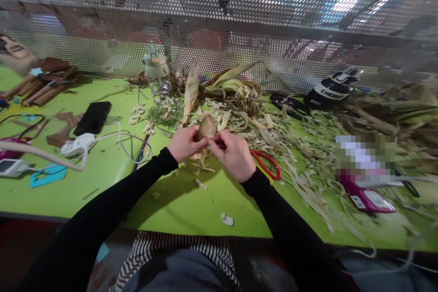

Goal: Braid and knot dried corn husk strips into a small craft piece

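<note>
In the head view, we hold 1 oval, papery brown husk piece (207, 126) above the middle of the green table (164, 210), well in from its front edge. Our left hand (186, 143) clamps its lower left side between thumb and fingers; our right hand (233, 153) pinches its lower right edge, fingertips together. Just beside our right hand lies 1 red loop handle (268, 164). Husk shreds (273, 134) spread from the middle toward the right edge. Near the far edge, we see 1 upright pale green bottle (156, 70) left of the middle and 1 tilted black bottle (331, 90) toward the far right corner. Toward the left edge are 1 black phone (92, 117) and 1 white plug (78, 144); brown rolls (48, 86) lie near the far left corner. Close to the front edge are 1 pale chip (226, 220) and, farther right, 1 purple device (371, 198).
</note>
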Available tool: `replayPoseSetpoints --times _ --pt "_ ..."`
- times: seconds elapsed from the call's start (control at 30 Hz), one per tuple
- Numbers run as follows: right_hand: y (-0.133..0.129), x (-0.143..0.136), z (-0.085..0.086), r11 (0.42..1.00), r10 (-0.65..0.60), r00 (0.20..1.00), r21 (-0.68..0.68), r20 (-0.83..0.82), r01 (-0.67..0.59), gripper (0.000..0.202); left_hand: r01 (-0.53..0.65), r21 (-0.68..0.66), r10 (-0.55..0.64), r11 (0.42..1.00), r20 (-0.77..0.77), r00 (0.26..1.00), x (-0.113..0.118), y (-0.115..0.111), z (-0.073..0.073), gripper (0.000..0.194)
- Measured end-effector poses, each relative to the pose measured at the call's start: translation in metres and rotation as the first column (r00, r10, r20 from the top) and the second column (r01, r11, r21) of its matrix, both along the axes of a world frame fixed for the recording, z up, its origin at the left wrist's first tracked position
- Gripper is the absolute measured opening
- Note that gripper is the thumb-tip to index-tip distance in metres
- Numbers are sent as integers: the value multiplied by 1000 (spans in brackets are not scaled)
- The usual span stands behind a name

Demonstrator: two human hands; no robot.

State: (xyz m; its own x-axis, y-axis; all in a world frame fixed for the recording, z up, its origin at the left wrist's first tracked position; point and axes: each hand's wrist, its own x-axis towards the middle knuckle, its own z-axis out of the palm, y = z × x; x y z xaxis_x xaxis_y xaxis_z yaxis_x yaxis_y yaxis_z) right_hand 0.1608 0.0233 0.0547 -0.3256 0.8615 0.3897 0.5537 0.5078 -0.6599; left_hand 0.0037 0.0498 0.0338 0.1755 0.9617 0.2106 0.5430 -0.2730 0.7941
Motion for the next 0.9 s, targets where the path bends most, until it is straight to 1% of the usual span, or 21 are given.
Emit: replayPoseSetpoints --times 0.07,0.1,0.13,0.17,0.2,0.23,0.27,0.3,0.33,0.4,0.43,0.5,0.57,0.63,0.7,0.73,0.77,0.8,0.83,0.87,0.9 --pt "-9 2 10 984 143 988 -102 -61 -148 21 -36 -12 36 999 47 998 -3 6 -4 13" --pt "-11 7 17 958 228 967 -152 -118 -244 21 -42 -26 44 999 77 996 -5 9 -6 10" --pt "-12 16 23 913 327 928 -195 -177 -359 19 -36 -50 41 998 107 993 -6 12 -8 9" --pt "-10 27 30 897 347 893 -178 -287 -405 18 -21 -96 35 995 150 988 -8 14 -9 10" --pt "-7 40 36 932 270 862 -108 -428 -346 19 0 -155 32 988 207 978 -9 17 -9 12" --pt "-2 54 41 975 182 797 2 -576 -222 22 24 -221 40 975 278 960 -10 18 -10 15" --pt "5 68 45 993 111 742 40 -661 -113 24 50 -291 61 955 360 931 -11 20 -9 18" --pt "12 80 47 998 68 703 52 -707 -44 25 77 -356 93 931 439 894 -12 21 -8 19" --pt "19 90 47 996 63 651 89 -756 7 24 105 -408 128 907 506 853 -13 21 -7 19" --pt "33 104 44 995 51 607 95 -793 39 22 158 -474 184 866 597 781 -15 22 -4 17" --pt "39 108 41 995 25 606 77 -795 60 22 184 -497 208 848 632 746 -17 22 -3 15" --pt "51 112 33 989 -110 659 -14 -744 149 26 220 -516 252 828 692 676 -19 22 1 13" --pt "61 111 25 958 -277 729 -117 -626 264 27 221 -508 274 832 724 632 -21 21 4 13" --pt "64 103 18 930 -365 774 -179 -517 320 20 212 -492 264 845 727 633 -20 18 6 15" --pt "60 87 13 924 -377 844 -216 -382 315 22 212 -471 221 856 704 675 -16 14 6 18" --pt "55 76 11 920 -367 904 -231 -220 317 20 213 -457 191 864 688 700 -13 11 6 19" --pt "49 65 10 931 -281 957 -262 -69 254 22 220 -437 156 872 674 722 -10 9 6 20" --pt "42 53 9 944 -179 984 -281 8 174 28 228 -415 121 881 663 738 -7 6 6 20" --pt "36 41 8 949 -67 996 -304 55 81 31 240 -393 88 888 657 749 -4 3 6 20" --pt "30 32 7 950 16 998 -314 66 5 30 251 -374 63 893 654 754 -2 1 7 19" --pt "25 24 6 946 64 997 -320 48 -46 30 257 -365 50 895 655 754 0 -1 7 17"
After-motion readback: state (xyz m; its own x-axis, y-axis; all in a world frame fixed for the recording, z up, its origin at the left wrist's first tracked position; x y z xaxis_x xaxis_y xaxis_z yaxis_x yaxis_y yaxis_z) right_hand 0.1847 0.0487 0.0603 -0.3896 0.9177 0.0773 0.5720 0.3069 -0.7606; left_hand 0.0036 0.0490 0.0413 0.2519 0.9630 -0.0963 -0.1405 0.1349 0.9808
